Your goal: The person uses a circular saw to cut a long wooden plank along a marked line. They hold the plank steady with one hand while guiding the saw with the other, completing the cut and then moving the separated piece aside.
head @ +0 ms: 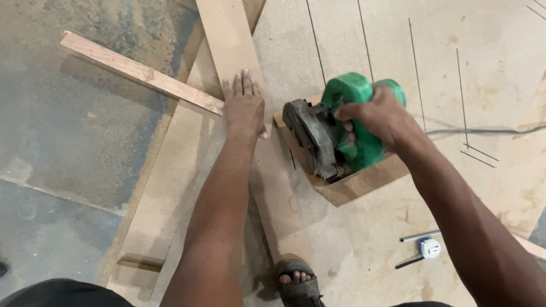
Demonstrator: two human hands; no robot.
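Head view: right hand [378,116] wrapped tight around handle of green circular saw [341,128], centre of scene, resting on plywood sheet [364,239]. Left hand [244,105] flat, fingers spread, pressing long board [239,51] just left of saw. Tape measure [427,248] near right.

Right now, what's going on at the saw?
A person grips a green circular saw with the right hand; it sits on a wooden base at the edge of a large sheet of board marked with pencil lines. The left hand presses flat on a long narrow strip beside the saw. A sandalled foot rests on the strip's near end. A tape measure lies on the board to the right.
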